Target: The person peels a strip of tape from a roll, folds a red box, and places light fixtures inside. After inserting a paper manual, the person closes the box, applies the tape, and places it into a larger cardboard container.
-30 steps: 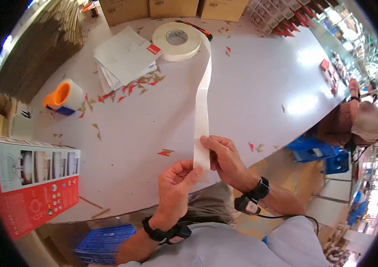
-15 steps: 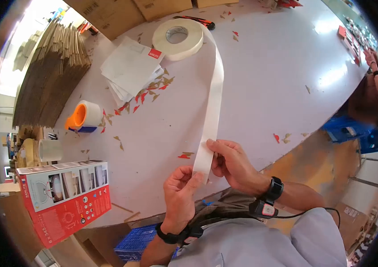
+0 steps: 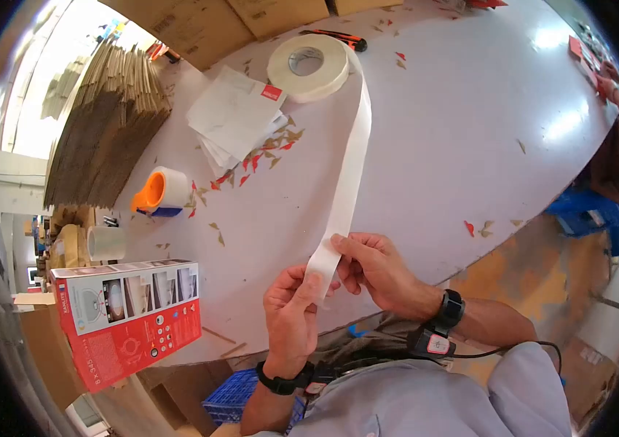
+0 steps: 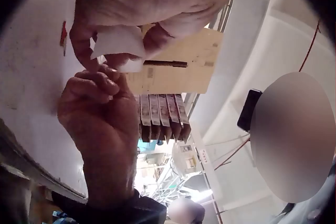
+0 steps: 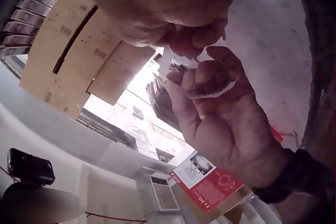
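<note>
A long white strip of tape (image 3: pixel 353 160) runs from the tape roll (image 3: pixel 330 67) at the back of the table down to both hands. My left hand (image 3: pixel 291 309) pinches its free end, thumb on top. Just up the strip, my right hand (image 3: pixel 379 273) pinches the tape's edge between thumb and fingers. In the left wrist view, the tape end (image 4: pixel 119 43) shows between the left hand's fingers, and the right hand (image 4: pixel 100 113) is close below it. The right wrist view shows the left hand (image 5: pixel 223 113) with curled fingers beside the right hand.
White papers (image 3: pixel 233 109) lie left of the roll, with red and brown scraps (image 3: pixel 255 160) around them. A utility knife (image 3: pixel 338 38) lies behind the roll. An orange tape dispenser (image 3: pixel 156 193), a red-and-white box (image 3: pixel 131 320) and stacked cardboard (image 3: pixel 102 131) stand at the left.
The head view has shifted, so the table's things appear further right. The tape's free end now bends leftward at the right thumb. Both hands keep their pinch on the tape.
</note>
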`<action>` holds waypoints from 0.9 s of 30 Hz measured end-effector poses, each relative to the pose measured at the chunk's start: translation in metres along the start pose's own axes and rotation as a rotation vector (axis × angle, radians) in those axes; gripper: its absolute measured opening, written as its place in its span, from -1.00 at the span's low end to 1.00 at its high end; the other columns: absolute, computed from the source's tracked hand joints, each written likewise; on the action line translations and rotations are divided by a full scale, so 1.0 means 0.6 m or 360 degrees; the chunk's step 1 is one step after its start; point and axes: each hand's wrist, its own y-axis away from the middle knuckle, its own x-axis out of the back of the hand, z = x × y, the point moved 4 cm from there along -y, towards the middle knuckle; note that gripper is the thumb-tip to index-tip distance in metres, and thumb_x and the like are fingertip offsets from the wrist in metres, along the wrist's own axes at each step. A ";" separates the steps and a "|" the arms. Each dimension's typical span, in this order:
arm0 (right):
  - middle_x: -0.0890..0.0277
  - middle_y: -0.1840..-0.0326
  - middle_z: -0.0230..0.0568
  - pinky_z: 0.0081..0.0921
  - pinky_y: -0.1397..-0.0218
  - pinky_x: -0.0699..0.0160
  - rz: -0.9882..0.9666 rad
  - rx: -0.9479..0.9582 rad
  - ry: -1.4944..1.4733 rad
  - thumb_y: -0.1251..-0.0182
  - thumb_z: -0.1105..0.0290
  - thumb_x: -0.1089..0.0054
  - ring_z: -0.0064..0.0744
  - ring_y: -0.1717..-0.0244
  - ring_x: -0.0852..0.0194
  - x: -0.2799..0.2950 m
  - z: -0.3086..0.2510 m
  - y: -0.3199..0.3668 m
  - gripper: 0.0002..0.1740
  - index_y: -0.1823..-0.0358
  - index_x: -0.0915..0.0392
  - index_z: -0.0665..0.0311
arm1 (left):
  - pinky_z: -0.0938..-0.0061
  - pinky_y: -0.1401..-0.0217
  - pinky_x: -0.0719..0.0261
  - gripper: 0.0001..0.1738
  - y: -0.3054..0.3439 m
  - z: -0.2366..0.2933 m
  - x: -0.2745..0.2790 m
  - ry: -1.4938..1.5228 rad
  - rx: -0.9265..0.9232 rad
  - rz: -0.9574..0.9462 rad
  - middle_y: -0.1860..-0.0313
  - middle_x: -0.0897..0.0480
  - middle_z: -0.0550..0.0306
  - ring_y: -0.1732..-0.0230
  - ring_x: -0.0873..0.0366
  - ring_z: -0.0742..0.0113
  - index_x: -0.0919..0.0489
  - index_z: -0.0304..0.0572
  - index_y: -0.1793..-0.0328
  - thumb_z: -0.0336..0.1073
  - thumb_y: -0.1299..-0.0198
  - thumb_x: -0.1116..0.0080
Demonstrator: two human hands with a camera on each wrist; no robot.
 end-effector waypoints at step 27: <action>-0.53 0.28 -0.24 -0.28 0.25 -0.70 -0.0392 0.1710 0.2678 -0.23 0.46 -0.34 -0.20 0.25 -0.64 -0.113 -0.113 0.089 -0.85 0.18 -0.62 0.27 | 0.63 -0.04 -0.54 -0.82 0.007 -0.017 0.018 0.0056 -0.0379 -0.0146 0.07 -0.73 0.22 0.06 -0.60 0.56 -0.72 -0.39 -0.08 -0.49 -0.42 -0.31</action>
